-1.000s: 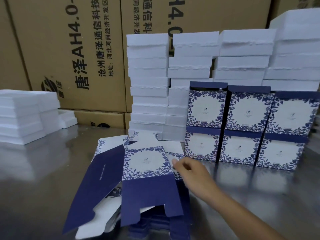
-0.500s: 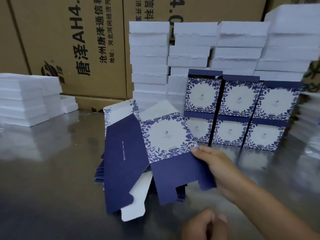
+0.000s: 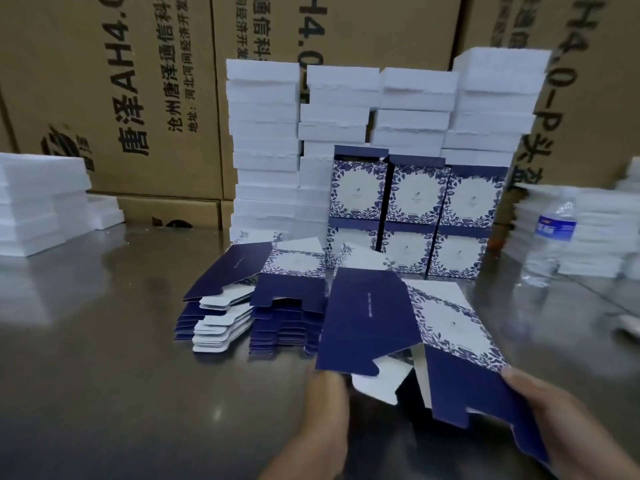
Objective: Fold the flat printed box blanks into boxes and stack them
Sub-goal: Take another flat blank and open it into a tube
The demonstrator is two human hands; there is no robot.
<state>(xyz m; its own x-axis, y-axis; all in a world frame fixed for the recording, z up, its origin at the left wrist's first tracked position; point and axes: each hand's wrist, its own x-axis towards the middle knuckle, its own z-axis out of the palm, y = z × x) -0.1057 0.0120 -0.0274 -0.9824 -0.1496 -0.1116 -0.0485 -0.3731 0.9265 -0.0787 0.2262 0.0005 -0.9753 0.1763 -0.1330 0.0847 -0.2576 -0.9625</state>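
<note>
Two hands grip one flat box blank, lifted at 5 o'clock off the worktop: left hand pinching its navy edge, right hand its lower flap. Thin, light card likely creases easily; hold near the fold lines.

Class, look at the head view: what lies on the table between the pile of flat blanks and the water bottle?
In the head view, the stacked folded boxes stand between the pile of flat blanks and the water bottle, slightly farther back.
</note>
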